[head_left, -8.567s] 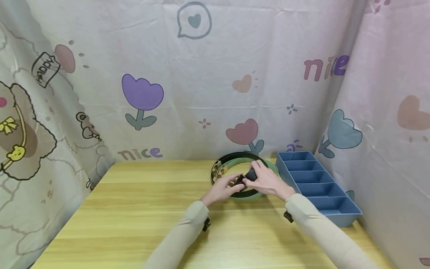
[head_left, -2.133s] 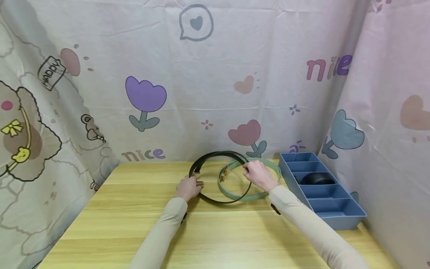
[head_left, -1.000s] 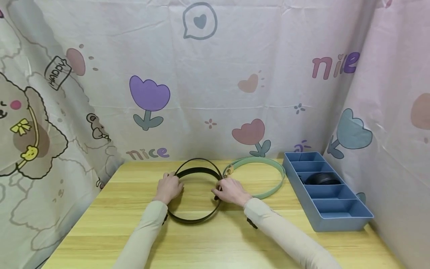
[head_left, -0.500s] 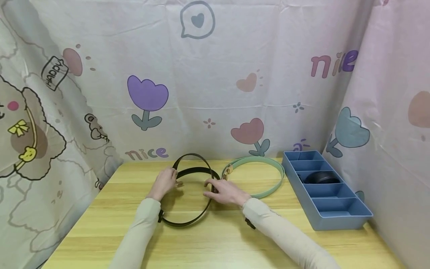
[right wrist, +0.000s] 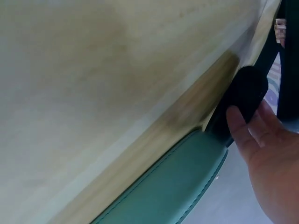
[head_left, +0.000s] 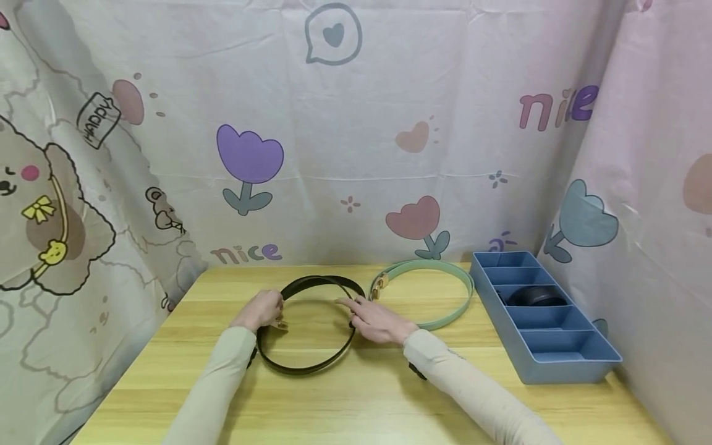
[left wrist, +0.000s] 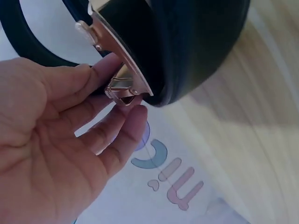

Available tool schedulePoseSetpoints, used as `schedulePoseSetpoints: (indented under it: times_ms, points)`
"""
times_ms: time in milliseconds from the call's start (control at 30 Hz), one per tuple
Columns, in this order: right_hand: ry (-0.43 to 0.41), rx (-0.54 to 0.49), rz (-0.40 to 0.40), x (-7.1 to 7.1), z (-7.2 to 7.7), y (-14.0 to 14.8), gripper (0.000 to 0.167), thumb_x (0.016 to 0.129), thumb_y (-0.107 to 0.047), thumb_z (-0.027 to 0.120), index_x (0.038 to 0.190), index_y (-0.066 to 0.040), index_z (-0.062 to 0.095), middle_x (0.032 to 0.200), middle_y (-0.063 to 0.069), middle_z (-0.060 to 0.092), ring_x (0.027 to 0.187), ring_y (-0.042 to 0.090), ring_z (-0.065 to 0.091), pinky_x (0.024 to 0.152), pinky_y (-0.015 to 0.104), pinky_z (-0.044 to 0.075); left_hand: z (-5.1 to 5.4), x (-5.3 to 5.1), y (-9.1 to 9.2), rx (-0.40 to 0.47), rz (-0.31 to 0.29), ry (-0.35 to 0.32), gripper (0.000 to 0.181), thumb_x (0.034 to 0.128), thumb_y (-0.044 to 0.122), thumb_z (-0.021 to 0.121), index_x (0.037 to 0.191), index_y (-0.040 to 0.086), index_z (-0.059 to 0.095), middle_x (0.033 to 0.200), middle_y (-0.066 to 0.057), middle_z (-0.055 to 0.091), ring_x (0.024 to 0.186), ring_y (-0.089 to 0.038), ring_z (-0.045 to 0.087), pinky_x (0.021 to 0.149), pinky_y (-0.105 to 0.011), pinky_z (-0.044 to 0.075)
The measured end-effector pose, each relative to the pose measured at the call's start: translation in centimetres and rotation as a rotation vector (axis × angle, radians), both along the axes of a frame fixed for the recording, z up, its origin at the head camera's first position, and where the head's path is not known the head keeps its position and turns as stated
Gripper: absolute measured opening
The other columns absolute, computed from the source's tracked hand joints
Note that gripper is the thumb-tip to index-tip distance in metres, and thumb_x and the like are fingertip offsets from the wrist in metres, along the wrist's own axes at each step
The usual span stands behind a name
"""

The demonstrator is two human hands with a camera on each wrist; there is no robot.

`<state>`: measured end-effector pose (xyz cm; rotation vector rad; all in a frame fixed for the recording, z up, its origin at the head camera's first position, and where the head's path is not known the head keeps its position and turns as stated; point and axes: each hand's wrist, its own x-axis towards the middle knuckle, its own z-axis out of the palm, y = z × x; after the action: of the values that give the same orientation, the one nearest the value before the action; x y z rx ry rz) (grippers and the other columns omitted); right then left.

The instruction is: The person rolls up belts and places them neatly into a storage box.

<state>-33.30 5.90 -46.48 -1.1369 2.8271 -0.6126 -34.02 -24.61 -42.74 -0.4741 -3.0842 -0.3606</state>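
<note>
A black belt (head_left: 303, 371) stands on its edge in loose loops on the table, between both hands. My left hand (head_left: 260, 311) holds it on the left side, at the gold-coloured buckle (left wrist: 125, 84) seen in the left wrist view. On the right side of the loops, my right hand (head_left: 381, 319) pinches the belt's rounded tip (right wrist: 245, 91), thumb on the near face and fingers behind. Just right of it, a pale green belt (head_left: 445, 320) with a gold-coloured buckle (head_left: 380, 285) stands in a circle. The right forearm passes in front of part of the table.
At the right stands a blue divided box (head_left: 573, 371) with several compartments in a row. A rolled black belt (head_left: 536, 295) lies in its middle compartment. A printed curtain (head_left: 334, 154) hangs behind the wooden table (head_left: 334, 408) and along both sides.
The rolled black belt went from the hands into the box. The looped black belt was drawn left, off the green belt. Lately the left hand moved left and down, and its raised loop sank.
</note>
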Motion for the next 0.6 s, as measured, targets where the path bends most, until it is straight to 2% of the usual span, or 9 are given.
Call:
schedulePoseSetpoints:
  times_ms: [67, 167, 267, 333, 433, 500, 600]
  points:
    - [-0.035, -0.023, -0.004, -0.1, -0.1, 0.2, 0.055, 0.103, -0.024, 0.03, 0.156, -0.034, 0.019, 0.141, 0.007, 0.052, 0.124, 0.02, 0.054, 0.107, 0.042, 0.041, -0.1, -0.2, -0.5, 0.0, 0.005, -0.01, 0.018, 0.0865, -0.007, 0.051, 0.079, 0.003, 0.065, 0.08, -0.007, 0.065, 0.08, -0.024, 0.061, 0.08, -0.044, 0.052]
    - [-0.055, -0.043, 0.009, -0.2, -0.1, 0.6, 0.061, 0.1, -0.018, 0.037, 0.157, -0.024, 0.017, 0.131, 0.006, 0.061, 0.116, 0.016, 0.06, 0.104, 0.037, 0.045, -0.1, -0.5, -1.3, -0.013, 0.0, -0.014, 0.019, 0.087, -0.006, 0.051, 0.082, 0.002, 0.067, 0.083, -0.009, 0.067, 0.084, -0.026, 0.061, 0.081, -0.046, 0.051]
    - [-0.028, -0.024, 0.053, -0.1, 0.1, 1.0, 0.062, 0.093, -0.008, 0.049, 0.152, -0.012, 0.031, 0.108, 0.003, 0.069, 0.093, 0.01, 0.063, 0.089, 0.03, 0.052, -0.2, -0.6, -1.9, -0.029, 0.004, -0.019, 0.019, 0.0867, -0.004, 0.052, 0.088, 0.002, 0.07, 0.092, -0.012, 0.069, 0.095, -0.033, 0.059, 0.089, -0.05, 0.048]
    - [0.01, 0.001, 0.092, 0.1, 0.1, 1.1, 0.057, 0.09, -0.004, 0.056, 0.145, -0.008, 0.043, 0.105, 0.002, 0.07, 0.091, 0.008, 0.063, 0.086, 0.026, 0.052, -0.2, -0.6, -1.8, -0.037, 0.001, -0.021, 0.019, 0.0885, -0.001, 0.053, 0.091, 0.003, 0.072, 0.097, -0.013, 0.07, 0.101, -0.038, 0.057, 0.091, -0.054, 0.046]
    - [0.074, 0.031, 0.142, 0.3, 0.1, 1.1, 0.049, 0.09, -0.005, 0.062, 0.138, -0.007, 0.053, 0.112, 0.003, 0.069, 0.096, 0.009, 0.064, 0.088, 0.024, 0.052, -0.1, -0.3, -1.0, -0.048, 0.006, 0.008, 0.016, 0.0927, 0.006, 0.056, 0.091, 0.005, 0.071, 0.098, -0.012, 0.069, 0.101, -0.038, 0.055, 0.09, -0.056, 0.045]
    - [0.09, 0.027, 0.16, 0.5, 0.1, 1.1, 0.048, 0.092, -0.006, 0.064, 0.138, -0.006, 0.052, 0.115, 0.005, 0.069, 0.101, 0.012, 0.065, 0.09, 0.026, 0.052, 0.1, 0.0, 0.0, -0.059, -0.005, 0.054, 0.014, 0.0944, 0.013, 0.059, 0.087, 0.007, 0.07, 0.093, -0.01, 0.067, 0.096, -0.035, 0.056, 0.086, -0.054, 0.046]
    - [0.1, 0.001, 0.14, 0.6, 0.1, 1.0, 0.046, 0.092, -0.008, 0.065, 0.136, -0.006, 0.051, 0.116, 0.007, 0.067, 0.106, 0.017, 0.064, 0.092, 0.029, 0.052, 0.4, 1.1, 2.4, -0.018, -0.058, 0.068, 0.018, 0.0936, 0.024, 0.064, 0.094, 0.007, 0.07, 0.095, -0.01, 0.068, 0.092, -0.03, 0.06, 0.084, -0.05, 0.05]
